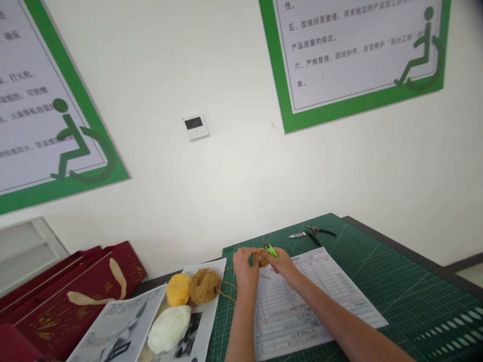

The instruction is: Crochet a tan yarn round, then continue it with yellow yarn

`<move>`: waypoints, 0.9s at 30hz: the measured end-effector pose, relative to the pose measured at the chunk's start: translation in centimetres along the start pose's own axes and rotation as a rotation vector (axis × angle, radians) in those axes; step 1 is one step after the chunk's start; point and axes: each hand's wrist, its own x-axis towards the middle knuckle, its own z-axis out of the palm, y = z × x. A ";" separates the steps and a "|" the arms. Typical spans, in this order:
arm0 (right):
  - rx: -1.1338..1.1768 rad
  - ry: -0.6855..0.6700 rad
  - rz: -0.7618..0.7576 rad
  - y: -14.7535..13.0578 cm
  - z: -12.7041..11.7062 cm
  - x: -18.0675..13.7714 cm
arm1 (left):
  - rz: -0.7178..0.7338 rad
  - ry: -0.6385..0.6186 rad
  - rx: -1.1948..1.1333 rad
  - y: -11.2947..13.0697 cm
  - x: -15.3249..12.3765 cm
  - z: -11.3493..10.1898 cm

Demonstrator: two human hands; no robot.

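My left hand (244,265) and my right hand (282,262) meet over the far part of the green cutting mat (396,286). Between them is a small brown crochet piece (261,258), which both hands pinch. A green-handled tool (270,248), likely a crochet hook or snips, sticks up from my right hand. A brown strand (228,287) runs from the piece to the brown yarn ball (204,285) at the left. Beside that ball lie a yellow yarn ball (178,289) and a cream yarn ball (169,329).
A printed form (302,301) lies on the mat under my forearms. Printed sheets (124,322) sit under the yarn balls. Dark pliers (320,231) and a small white tube (298,235) lie at the mat's far edge. Red gift bags (68,296) stand at the left, against the white wall.
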 end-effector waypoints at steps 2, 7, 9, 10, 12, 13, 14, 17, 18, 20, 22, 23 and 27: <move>-0.027 -0.010 -0.026 0.3 0.1 0.1 | 0.023 -0.012 0.055 0.0 0.0 -0.1; -0.123 -0.015 -0.117 0.7 0.0 0.5 | 0.034 -0.025 0.143 -0.3 0.2 0.0; -0.168 -0.005 -0.166 0.8 0.0 0.5 | 0.029 -0.026 0.133 -0.4 0.2 0.0; -0.190 -0.001 -0.188 0.8 -0.1 0.5 | 0.022 -0.024 0.125 -0.4 0.2 0.1; -0.230 0.005 -0.227 0.8 -0.2 0.5 | -0.001 -0.020 0.106 -0.4 0.1 0.1; -0.247 0.005 -0.243 0.8 -0.2 0.5 | -0.017 -0.018 0.094 -0.4 0.1 0.2; -0.263 0.005 -0.258 0.8 -0.3 0.5 | -0.034 -0.017 0.082 -0.4 0.1 0.2; -0.305 0.001 -0.296 0.8 -0.4 0.4 | -0.080 -0.021 0.044 -0.6 0.1 0.3; -0.318 0.001 -0.307 0.8 -0.4 0.3 | -0.095 -0.023 0.033 -0.7 0.2 0.3; -0.342 0.002 -0.325 0.8 -0.5 0.3 | -0.125 -0.034 0.011 -0.9 0.2 0.3; -0.365 0.008 -0.336 0.8 -0.5 0.3 | -0.152 -0.048 -0.008 -1.1 0.2 0.4; -0.374 0.013 -0.340 0.8 -0.5 0.3 | -0.165 -0.051 -0.016 -1.3 0.2 0.4; -0.401 0.028 -0.351 0.9 -0.6 0.3 | -0.228 -0.070 -0.078 -1.9 0.3 0.7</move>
